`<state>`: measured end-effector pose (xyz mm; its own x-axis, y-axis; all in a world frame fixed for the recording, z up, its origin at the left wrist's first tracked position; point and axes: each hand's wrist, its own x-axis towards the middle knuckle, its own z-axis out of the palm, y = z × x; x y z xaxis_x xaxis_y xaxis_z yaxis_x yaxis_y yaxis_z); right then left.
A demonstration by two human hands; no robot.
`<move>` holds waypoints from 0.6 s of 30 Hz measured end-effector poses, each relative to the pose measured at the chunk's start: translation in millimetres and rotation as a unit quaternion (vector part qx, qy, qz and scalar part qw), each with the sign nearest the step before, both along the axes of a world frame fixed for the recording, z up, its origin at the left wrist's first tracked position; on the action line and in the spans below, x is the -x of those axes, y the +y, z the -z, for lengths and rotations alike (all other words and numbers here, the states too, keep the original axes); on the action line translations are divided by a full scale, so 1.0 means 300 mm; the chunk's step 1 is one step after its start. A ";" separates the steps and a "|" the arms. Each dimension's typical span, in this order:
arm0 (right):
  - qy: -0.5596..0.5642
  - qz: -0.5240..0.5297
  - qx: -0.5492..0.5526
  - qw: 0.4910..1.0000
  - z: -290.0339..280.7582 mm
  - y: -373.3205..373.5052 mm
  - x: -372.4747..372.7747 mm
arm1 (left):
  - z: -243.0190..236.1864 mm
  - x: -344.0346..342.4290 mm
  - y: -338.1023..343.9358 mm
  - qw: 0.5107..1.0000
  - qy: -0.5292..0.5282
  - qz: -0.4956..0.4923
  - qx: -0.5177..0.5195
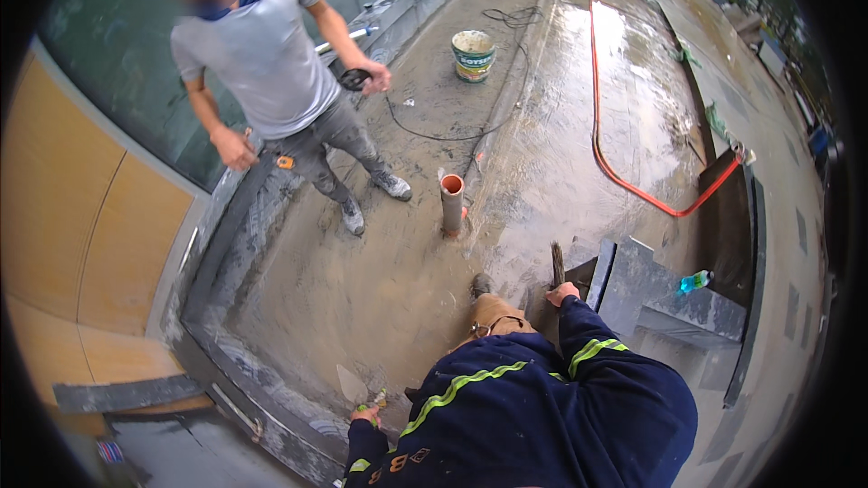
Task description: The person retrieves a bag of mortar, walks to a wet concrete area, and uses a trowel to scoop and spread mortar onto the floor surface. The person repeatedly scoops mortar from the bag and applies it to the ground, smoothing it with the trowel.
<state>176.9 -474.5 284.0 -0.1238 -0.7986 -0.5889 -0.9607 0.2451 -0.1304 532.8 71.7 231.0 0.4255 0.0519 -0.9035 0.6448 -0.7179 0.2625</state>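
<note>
Wet grey-brown smeared floor (380,307) all around both grips. Left hand (366,414): fingers curled round the handle end of a pale pointed-blade trowel (352,385), blade just ahead of the grip; exact finger closure too small to tell. Right hand (562,295): fingers wrapped round a dark narrow ragged-ended tool (557,262), sticking up ahead of the grip, kind unclear. Right of right grip: grey flat-topped ledge (633,285), clear bottle of blue-green liquid (694,282) on it. Ahead-left of right grip: upright brownish round pipe with orange inside (452,210); farther ahead, white-and-green round bucket (474,56). Well ahead of left grip: co-worker in grey shirt (262,63), holding black cable (355,79).
</note>
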 end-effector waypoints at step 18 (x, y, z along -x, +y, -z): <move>-0.071 0.078 -0.010 0.994 0.051 -0.637 0.233 | -0.160 -0.191 -1.362 0.964 -0.156 0.212 0.024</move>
<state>107.0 -665.6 268.7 -0.1599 -0.7643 -0.6248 -0.8828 0.3939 -0.2559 590.0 -336.9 278.9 0.6515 -0.2245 -0.7246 0.1802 -0.8820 0.4353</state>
